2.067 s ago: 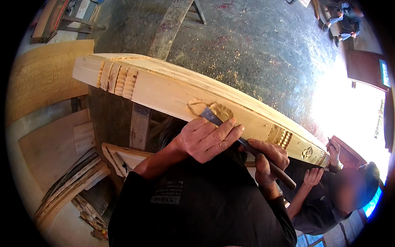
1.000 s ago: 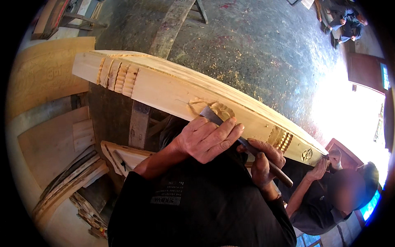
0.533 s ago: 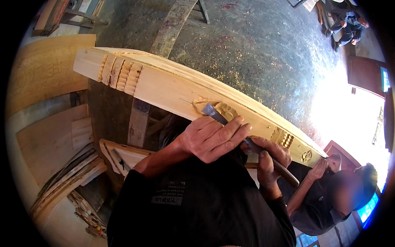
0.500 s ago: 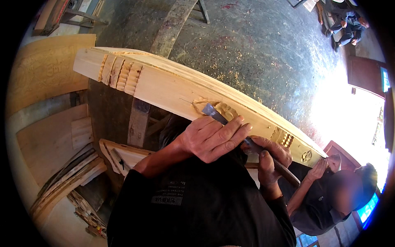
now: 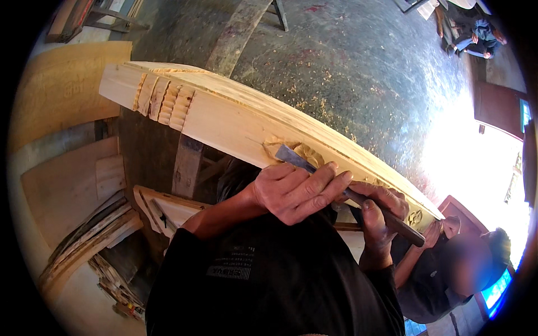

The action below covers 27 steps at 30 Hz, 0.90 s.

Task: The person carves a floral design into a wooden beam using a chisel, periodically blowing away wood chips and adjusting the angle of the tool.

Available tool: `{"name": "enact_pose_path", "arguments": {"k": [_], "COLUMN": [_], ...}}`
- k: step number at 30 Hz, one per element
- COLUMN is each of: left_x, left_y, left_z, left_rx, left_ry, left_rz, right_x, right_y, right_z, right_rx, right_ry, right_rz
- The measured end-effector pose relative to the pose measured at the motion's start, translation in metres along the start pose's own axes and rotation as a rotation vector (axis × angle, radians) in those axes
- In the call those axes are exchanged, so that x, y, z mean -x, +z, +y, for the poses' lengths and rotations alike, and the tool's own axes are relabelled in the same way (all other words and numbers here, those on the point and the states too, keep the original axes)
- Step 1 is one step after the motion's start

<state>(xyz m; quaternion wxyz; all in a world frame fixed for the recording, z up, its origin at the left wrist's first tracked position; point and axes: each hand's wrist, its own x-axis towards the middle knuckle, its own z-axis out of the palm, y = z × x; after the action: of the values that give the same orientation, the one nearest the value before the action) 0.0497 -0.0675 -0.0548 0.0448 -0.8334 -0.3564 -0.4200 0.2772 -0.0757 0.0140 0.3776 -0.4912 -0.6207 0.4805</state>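
Observation:
A long pale wooden beam (image 5: pixel 218 129) crosses in front of me, with rippled carved bands near its left end and a carved floral relief (image 5: pixel 311 155) at the middle. The flat metal blade of a chisel (image 5: pixel 291 157) lies against that relief. My left hand (image 5: pixel 297 193) is wrapped over the blade's shank, fingers bent, just below the carving. My right hand (image 5: pixel 381 213) grips the chisel's long dark handle (image 5: pixel 409 229) farther down to the right.
At right a co-worker (image 5: pixel 437 280) has both hands at the beam's far end. Another person (image 5: pixel 479 39) sits at top right. Boards (image 5: pixel 67 190) and stacked offcuts (image 5: pixel 89 246) stand at left. A wooden support (image 5: pixel 188 168) is under the beam; shavings lie on the floor (image 5: pixel 302 84).
Both my hands and the chisel have shifted slightly right along the relief, the handle's end now farther right. The co-worker's hands have moved lower and closer together at the beam's end.

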Motion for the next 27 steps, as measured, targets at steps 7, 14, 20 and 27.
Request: {"name": "enact_pose_path", "arguments": {"k": [7, 14, 20, 27], "left_x": [-0.004, -0.005, -0.005, -0.002], "left_y": [-0.002, -0.003, -0.002, 0.002], "left_z": [0.003, 0.004, 0.006, 0.007], "left_rx": [-0.023, -0.062, -0.08, -0.093], "left_ry": [-0.034, -0.049, -0.061, -0.06], "left_rz": [-0.036, -0.049, -0.051, -0.039], "right_x": [-0.008, -0.016, -0.021, -0.017], "right_y": [-0.003, -0.014, -0.02, -0.021], "right_z": [0.005, 0.005, 0.007, 0.01], "right_rx": [-0.086, -0.029, -0.007, 0.049], "right_ry": [0.014, 0.019, 0.01, 0.034], "right_rz": [-0.007, -0.097, -0.133, -0.12]}}
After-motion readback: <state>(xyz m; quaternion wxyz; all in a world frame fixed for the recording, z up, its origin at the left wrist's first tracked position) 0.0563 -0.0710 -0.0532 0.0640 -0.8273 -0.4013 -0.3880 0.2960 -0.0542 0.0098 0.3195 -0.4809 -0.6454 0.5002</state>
